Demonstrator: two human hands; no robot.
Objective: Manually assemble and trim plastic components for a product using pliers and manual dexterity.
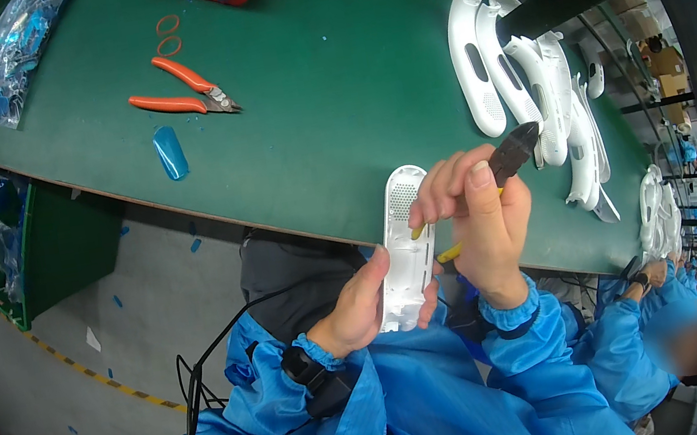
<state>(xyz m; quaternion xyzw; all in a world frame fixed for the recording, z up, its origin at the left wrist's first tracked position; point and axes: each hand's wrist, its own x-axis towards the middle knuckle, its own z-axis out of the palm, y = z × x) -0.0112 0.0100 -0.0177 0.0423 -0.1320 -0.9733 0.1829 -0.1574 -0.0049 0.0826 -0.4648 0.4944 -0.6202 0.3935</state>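
Nearest my viewpoint is the wearer's glossy blue jacket point(455, 412). Beyond it I register the matte green worktable point(329, 101), with a cluster of curved white plastic housings point(544, 92) on its right side. One open white plastic shell with a perforated end point(406, 258) is raised at the table's near edge. The left hand point(355, 313) grips it, thumb on the left rim, fingers at the right. The right hand point(488, 226) is curled around black-headed pliers with yellow handles point(514, 151); the head points away from the shell. Orange-handled cutters point(204, 99) lie unused. Progress: I judge this shell partway through handling. I cannot tell which clustered housings are finished or outstanding.
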